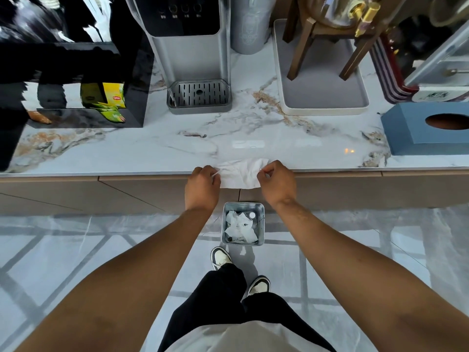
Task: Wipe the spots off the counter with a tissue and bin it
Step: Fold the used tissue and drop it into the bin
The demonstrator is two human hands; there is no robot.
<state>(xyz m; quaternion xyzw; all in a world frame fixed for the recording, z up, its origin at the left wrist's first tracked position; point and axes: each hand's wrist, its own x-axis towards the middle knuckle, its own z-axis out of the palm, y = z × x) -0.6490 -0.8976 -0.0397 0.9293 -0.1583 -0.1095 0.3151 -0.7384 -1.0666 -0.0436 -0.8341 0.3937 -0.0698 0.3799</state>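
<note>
Head view, one frame, looking down over both bare forearms; left hand point(203, 182) and right hand point(276, 182) reach forward side by side at the near edge of the counter point(157, 148), knuckles up, wrists level, arms roughly straight and converging slightly; fingers of each hand curled and pinched on an opposite side edge of one tissue point(241, 174), left on its left edge, right on its right edge.

Tissue: white, crumpled, spread flat between the two hands; long axis runs left to right, parallel with the counter edge; far part lies over the marble surface, near part hangs past the edge in front of the cabinet front; whether the far part touches the surface cannot be told.

Bin point(243, 223): small square metal container on the floor, directly below the tissue and between the forearms; open top; holds crumpled white tissues, some with dark marks.

Counter, further items: water dispenser point(189, 54) with drip tray, at the back, left of centre; pale tray point(322, 97) bearing a wooden stand, right of centre; blue tissue box point(429, 128) with a round opening, far right; black display box with yellow tea packets point(106, 97), far left.

Floor: pale tiles; two shoes and dark trousers below the bin.
</note>
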